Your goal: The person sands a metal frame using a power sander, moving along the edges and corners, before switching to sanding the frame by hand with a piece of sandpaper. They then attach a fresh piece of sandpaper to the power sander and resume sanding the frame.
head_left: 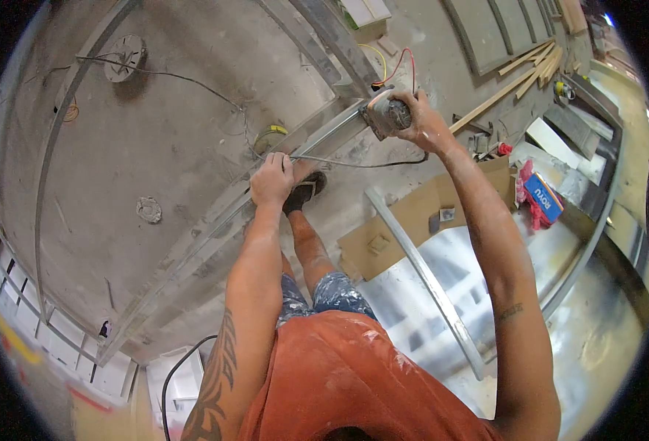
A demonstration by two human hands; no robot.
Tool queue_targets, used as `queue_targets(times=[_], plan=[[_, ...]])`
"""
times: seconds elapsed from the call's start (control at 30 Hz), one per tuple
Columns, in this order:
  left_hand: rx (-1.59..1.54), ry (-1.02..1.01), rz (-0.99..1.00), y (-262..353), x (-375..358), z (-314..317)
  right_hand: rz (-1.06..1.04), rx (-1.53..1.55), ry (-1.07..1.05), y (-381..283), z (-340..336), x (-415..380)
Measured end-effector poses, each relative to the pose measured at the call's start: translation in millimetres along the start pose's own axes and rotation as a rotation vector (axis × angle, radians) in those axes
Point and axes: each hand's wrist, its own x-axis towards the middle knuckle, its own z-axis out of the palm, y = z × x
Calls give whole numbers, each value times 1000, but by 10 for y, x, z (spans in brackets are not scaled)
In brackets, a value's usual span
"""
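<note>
My right hand [426,128] is wrapped around a dusty palm sander [387,114], its flat pad against the upper end of a long metal bar [225,217]. The bar is part of a frame and runs diagonally down to the lower left. Lower along the same bar, my left hand [272,180] is closed over it, fingers curled on its far side. A dark cord [361,163] passes between the left hand and the right wrist. Below the bar is a dark shoe [306,192] on my foot.
Loose metal tube [427,287] lies over flattened cardboard [383,242] on my right. Nearby are a blue box [543,197] and wood strips [541,70]. A yellow tape measure [271,136] sits beyond the bar. A curved metal frame [43,169] stands left; red and yellow wires [405,62] lie ahead.
</note>
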Motion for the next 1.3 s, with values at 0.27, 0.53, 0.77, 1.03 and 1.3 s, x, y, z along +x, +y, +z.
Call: queue_targets(times=[0.27, 0.53, 0.77, 1.03, 1.3], plan=[[-20, 9, 4, -22, 17, 7, -38, -6, -65, -19, -54, 21], [-55, -16, -21, 6, -5, -7, 78, -31, -90, -80, -129, 33], [-49, -17, -8, -33, 7, 32, 42, -91, -39, 65, -97, 79], [-19, -48, -10, -38, 36, -12, -40, -38, -45, 88, -17, 7], [0, -62, -7, 12, 16, -29, -24, -41, -84, -147, -78, -20]])
